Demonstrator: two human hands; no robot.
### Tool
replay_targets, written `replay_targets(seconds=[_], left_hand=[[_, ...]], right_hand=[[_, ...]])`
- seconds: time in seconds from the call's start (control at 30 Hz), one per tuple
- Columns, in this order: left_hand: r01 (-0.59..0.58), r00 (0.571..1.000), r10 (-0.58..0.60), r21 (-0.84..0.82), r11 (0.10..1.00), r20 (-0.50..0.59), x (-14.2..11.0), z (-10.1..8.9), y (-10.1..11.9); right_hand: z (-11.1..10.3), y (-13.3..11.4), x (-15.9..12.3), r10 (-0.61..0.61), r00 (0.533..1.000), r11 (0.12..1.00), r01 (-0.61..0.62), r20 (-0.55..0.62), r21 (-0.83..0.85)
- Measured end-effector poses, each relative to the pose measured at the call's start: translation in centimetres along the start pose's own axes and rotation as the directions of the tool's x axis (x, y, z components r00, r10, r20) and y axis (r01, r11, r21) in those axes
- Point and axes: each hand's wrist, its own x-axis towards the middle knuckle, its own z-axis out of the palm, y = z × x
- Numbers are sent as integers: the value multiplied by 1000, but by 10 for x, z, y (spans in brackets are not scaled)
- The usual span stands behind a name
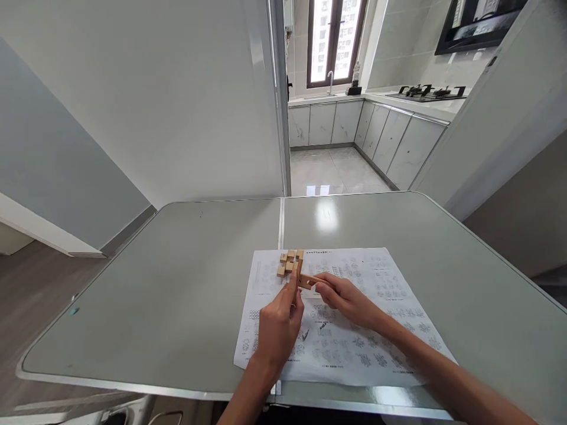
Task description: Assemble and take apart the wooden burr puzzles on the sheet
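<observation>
Both hands are working right over the printed sheet point(354, 330) spread on the grey bench point(177, 283). The right hand point(345, 300) has its grip pinched on a wooden stick point(309, 280), holding it just above the paper with one end poking toward a small cluster of wooden blocks point(290, 262) near the sheet's far edge. The left hand point(280, 324) comes in beside it, fingers curled together with the tips at the near end of the stick, looks like touching it. Kitchen cabinets point(336, 121) sit in the background
</observation>
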Motion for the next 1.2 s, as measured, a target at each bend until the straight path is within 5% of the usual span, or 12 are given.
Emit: replay_targets(seconds=[0.67,0.8,1.2], left_hand=[[-178,984,175,77,981,42,-1,7,1],[-153,988,151,109,982,25,1,3,3],[-162,986,159,94,982,44,1,3,3]], right_hand=[[3,1,2,28,999,1000,-27,19,-7],[5,-5,2,57,994,991,-67,90,120],[1,-6,3,52,989,991,-68,141,112]])
